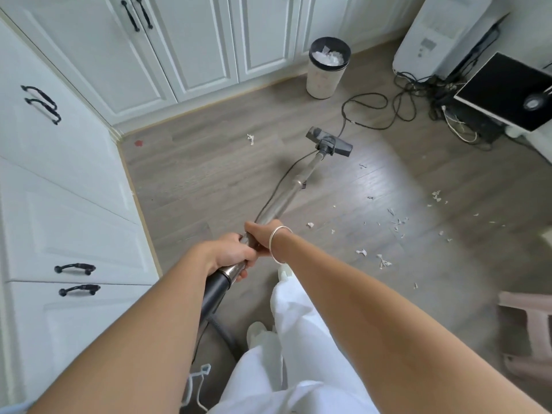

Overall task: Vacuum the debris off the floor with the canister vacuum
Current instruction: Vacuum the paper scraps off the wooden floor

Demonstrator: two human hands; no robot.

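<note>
Nearest me, my left hand (231, 255) is wrapped tight around the vacuum wand (286, 198) where the metal tube meets the black hose cuff (216, 286). My right hand (263, 236), a silver bangle (276, 243) on its wrist, is closed on the tube just beyond the left, the two hands touching. I see white trousers (295, 339) below my arms. The wand slants away across the grey wood floor (209, 180) to the dark floor head (330, 141), which lies flat on the boards, a black cord (367, 109) trailing past it. White paper scraps (397, 221) lie scattered right of the wand, well apart from the head; one scrap (250, 138) sits left of it. Farther off a bin (327, 68) full of white paper stands by the white cabinets (185, 46). I can read no brand or label anywhere.
</note>
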